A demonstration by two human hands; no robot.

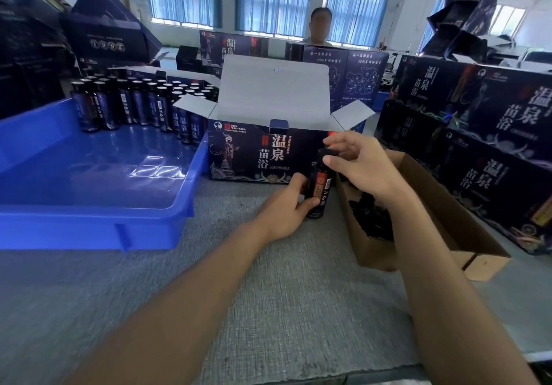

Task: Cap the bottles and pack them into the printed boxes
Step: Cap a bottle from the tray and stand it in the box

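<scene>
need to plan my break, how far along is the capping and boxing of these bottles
Done: closed printed boxes are stacked on the right. In hand: the left hand steadies one dark labelled bottle on the grey table while the right hand sets a black cap on it. Left: rows of dark bottles wait in the blue plastic tray, and the open printed box is unsealed; its inside is hidden.
</scene>
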